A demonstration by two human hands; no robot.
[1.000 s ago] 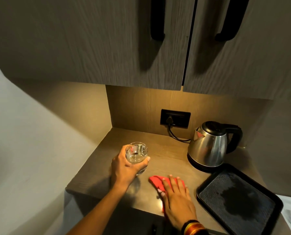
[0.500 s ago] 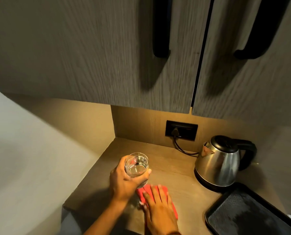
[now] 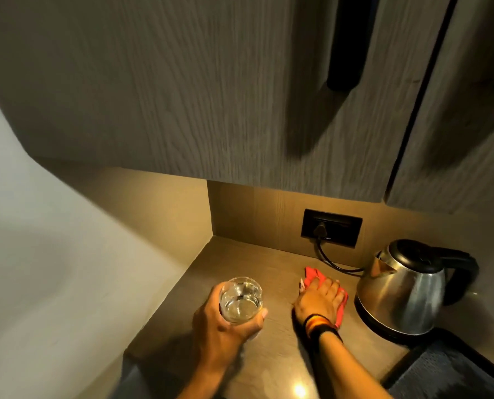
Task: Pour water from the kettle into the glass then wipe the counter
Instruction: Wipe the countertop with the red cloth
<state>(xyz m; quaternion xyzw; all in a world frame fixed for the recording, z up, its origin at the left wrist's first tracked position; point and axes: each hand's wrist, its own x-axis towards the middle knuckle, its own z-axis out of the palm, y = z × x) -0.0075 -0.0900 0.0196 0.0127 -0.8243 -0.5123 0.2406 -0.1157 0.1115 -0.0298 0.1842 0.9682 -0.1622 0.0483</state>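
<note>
**Glass held upright, cloth pressed flat**

The left hand (image 3: 225,321) grips a clear round water glass (image 3: 241,299) upright, mouth upward, above the brown wooden counter (image 3: 240,263). The right hand (image 3: 319,302) lies flat, fingers spread, on a red cloth (image 3: 312,276), hiding most of it. The steel kettle (image 3: 401,295) points its spout leftward toward the cloth. The dark tray (image 3: 453,375) is cut off at the frame's edge.

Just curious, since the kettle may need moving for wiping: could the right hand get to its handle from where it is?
Probably yes. The right hand lies flat on the red cloth beside the kettle, but the handle is on the far side, so it must reach around or over.
</note>
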